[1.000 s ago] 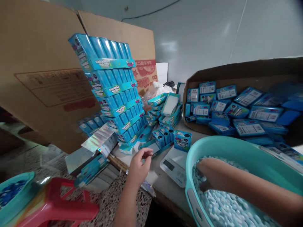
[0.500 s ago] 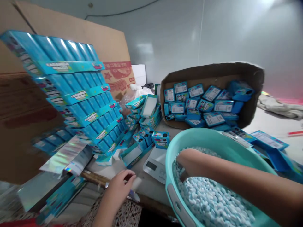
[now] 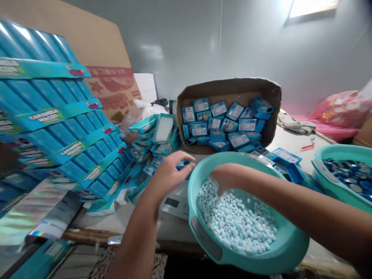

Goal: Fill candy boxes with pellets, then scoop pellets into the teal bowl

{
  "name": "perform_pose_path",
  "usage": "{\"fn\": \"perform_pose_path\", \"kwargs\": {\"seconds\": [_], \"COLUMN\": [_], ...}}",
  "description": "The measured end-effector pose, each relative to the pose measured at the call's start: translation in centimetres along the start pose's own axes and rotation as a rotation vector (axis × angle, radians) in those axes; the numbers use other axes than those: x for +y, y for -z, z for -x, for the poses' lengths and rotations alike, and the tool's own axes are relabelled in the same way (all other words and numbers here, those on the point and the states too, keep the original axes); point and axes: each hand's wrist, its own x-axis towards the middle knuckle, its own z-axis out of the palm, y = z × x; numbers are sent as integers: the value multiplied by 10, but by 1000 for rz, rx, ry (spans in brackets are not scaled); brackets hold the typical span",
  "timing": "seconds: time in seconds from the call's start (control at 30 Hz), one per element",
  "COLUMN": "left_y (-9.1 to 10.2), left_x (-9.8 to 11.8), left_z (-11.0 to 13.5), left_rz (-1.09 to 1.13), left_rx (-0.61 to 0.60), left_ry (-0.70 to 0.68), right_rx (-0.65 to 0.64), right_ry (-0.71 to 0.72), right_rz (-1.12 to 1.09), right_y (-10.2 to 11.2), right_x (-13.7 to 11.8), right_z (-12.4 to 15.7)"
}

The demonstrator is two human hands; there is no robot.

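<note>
My right hand (image 3: 225, 176) reaches down into a turquoise basin (image 3: 293, 236) of small white and pale blue candies (image 3: 241, 224). Its fingertips are blurred and partly hidden among the candies, so their grip does not show. My left hand (image 3: 173, 172) is at the basin's left rim, above a digital scale (image 3: 174, 205). Its thumb and fingers are apart around a small blue box (image 3: 183, 164); whether they touch it I cannot tell.
A cardboard carton (image 3: 229, 87) of blue boxes stands behind the basin. Filled display trays (image 3: 69, 112) rise in a leaning stack on the left. At right is another turquoise basin (image 3: 322, 159) with dark blue and silver pieces. Open trays (image 3: 162, 130) are piled near the carton.
My left hand has moved up and away from the table's front edge to the small box behind the scale. My right hand remains in the candies. The view has swung to the right.
</note>
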Motion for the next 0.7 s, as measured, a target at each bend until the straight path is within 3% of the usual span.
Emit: {"fn": "perform_pose_path", "kwargs": {"seconds": [0.07,0.13,0.27,0.43,0.57,0.7], "left_y": [11,12,-7,-24,-19,-11], "left_x": [-18,-34,-57,-75,-85,-91], "left_z": [-19,-29,-23,-14,-16,-16], "left_rz": [60,124,133,-33,-96,-68], "left_rx": [99,143,180,42,-40,-98], "left_ry": [75,118,119,67,114,61], "right_rx": [6,-29,-160,-258,-318,-399], "right_ry": [-49,-8,144,136,158,93], "right_rz": [16,6,31,91,49,32], "right_y": [5,4,-12,-28,-30,-31], "right_x": [1,-3,-18,-18,-15,-16], "right_z": [-1,-5,-20,-32,-31,-26]}}
